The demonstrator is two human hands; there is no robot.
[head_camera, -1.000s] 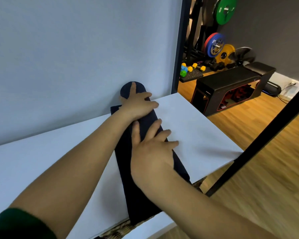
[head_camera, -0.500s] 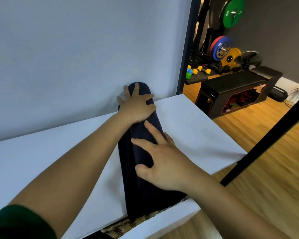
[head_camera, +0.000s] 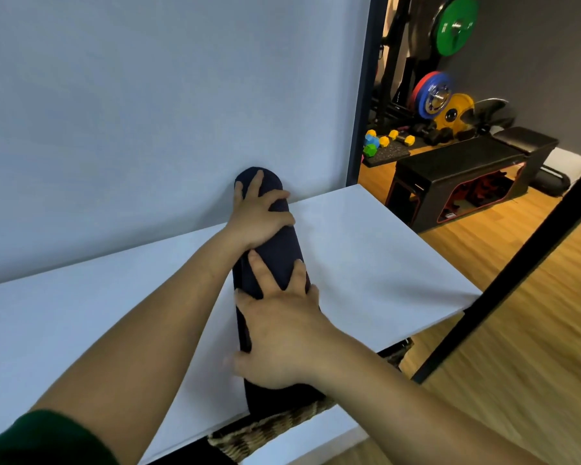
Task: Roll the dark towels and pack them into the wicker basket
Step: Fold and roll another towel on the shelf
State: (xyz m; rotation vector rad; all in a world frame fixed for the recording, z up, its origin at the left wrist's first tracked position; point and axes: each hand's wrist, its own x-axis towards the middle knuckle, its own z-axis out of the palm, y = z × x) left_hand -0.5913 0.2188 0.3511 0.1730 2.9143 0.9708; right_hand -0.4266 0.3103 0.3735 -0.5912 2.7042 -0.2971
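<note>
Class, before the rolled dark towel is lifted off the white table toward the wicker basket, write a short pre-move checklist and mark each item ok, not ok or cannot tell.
1. Dark towel fully rolled: ok, one long roll with no flat tail showing.
2. Left hand has a grip on the far end: ok, fingers wrap over the roll near the wall.
3. Right hand has a grip on the near part: not ok, it lies flat with fingers spread.
4. Roll supported: ok, it rests on the white table, its near end at the edge.
5. Wicker basket has room: cannot tell, only its rim shows below the table edge.
</note>
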